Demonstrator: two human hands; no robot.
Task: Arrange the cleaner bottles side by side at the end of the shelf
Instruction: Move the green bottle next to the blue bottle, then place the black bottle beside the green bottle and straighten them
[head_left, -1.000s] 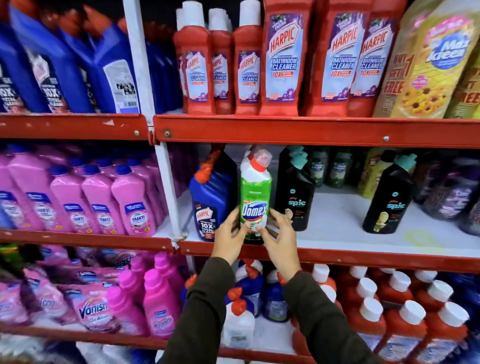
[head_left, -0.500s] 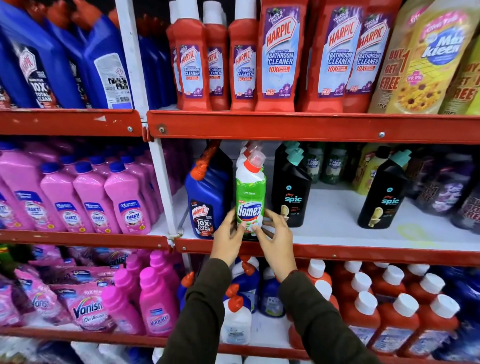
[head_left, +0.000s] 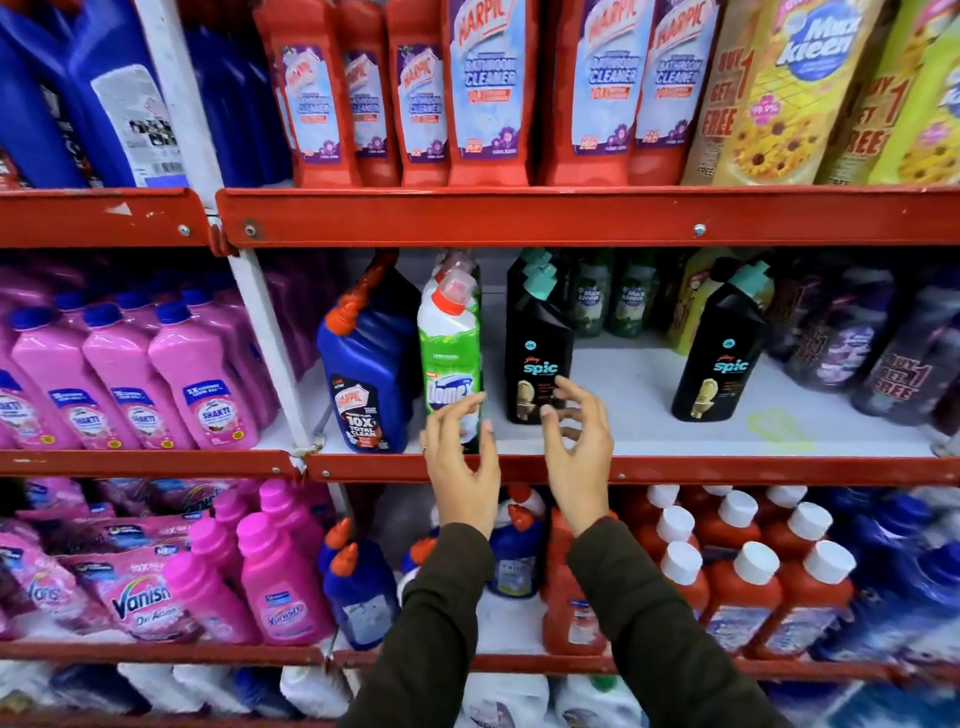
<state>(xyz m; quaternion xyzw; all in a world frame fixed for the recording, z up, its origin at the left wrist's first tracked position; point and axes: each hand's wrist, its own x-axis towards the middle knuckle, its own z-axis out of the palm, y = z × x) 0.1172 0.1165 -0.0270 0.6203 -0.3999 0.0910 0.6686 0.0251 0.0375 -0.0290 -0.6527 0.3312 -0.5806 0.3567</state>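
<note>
A green and white Domex bottle (head_left: 450, 353) stands upright on the white middle shelf (head_left: 639, 415), right beside a blue Harpic bottle (head_left: 366, 379) at the shelf's left end. More Domex bottles stand behind it. A black Spic bottle (head_left: 537, 348) stands a gap to its right, and a second black Spic bottle (head_left: 719, 358) stands farther right. My left hand (head_left: 462, 457) hovers open in front of the Domex bottle's lower part, fingertips near its label. My right hand (head_left: 576, 447) is open in front of the first Spic bottle's base, holding nothing.
The red shelf lip (head_left: 675, 470) runs just under my hands. A white upright post (head_left: 270, 353) bounds the shelf's left end. Dark purple bottles (head_left: 893, 364) fill the right end. Red Harpic bottles (head_left: 483, 88) line the shelf above; orange bottles (head_left: 737, 587) stand below.
Both hands have let go of the Domex bottle, which now stands on the shelf beside the blue Harpic. My right hand has moved right toward the Spic bottle.
</note>
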